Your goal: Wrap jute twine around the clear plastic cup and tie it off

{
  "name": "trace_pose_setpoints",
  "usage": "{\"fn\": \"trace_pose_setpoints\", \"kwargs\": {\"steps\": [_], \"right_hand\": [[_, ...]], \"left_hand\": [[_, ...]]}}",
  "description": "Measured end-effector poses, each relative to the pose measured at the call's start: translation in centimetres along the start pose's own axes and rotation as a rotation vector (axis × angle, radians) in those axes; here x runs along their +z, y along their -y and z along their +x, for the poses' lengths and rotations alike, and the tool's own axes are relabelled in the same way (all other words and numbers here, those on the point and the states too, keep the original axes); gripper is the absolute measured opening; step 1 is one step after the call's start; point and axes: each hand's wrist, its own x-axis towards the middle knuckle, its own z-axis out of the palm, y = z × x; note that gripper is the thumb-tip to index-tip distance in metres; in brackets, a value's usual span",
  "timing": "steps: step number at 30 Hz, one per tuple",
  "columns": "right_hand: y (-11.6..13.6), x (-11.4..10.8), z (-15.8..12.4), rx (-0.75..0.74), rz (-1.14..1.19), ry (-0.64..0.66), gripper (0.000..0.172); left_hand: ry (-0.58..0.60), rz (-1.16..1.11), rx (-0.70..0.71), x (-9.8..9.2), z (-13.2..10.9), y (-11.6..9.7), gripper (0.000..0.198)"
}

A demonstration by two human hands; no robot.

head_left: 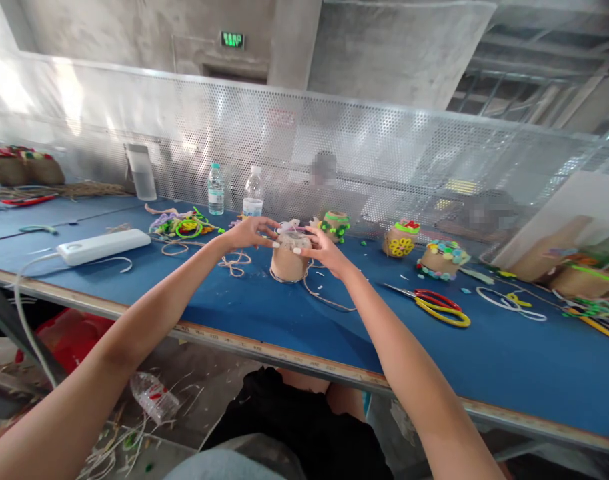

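A small jar wrapped in tan twine (287, 261) stands on the blue table (264, 307), with a loose end of twine trailing from its base. My left hand (249, 233) reaches to its upper left rim, fingers pinched at the top. My right hand (322, 251) rests against its right side and rim, fingers curled onto it. Both arms stretch forward over the table's near edge.
Three decorated twine jars (335, 224) (401, 240) (441, 260) stand to the right, with red and yellow scissors (437, 305). Two water bottles (215, 189) (253, 193), a white power strip (103, 246) and coloured rings (184, 227) lie left. A perforated metal screen (364, 153) backs the table.
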Motion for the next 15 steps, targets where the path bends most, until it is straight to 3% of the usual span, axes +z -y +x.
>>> {"fn": "trace_pose_setpoints", "kwargs": {"steps": [15], "right_hand": [[0.26,-0.71,-0.16,-0.008,-0.035,0.085,0.079]], "left_hand": [[0.002,0.139,0.133,0.02,0.38,0.65,0.053]]}}
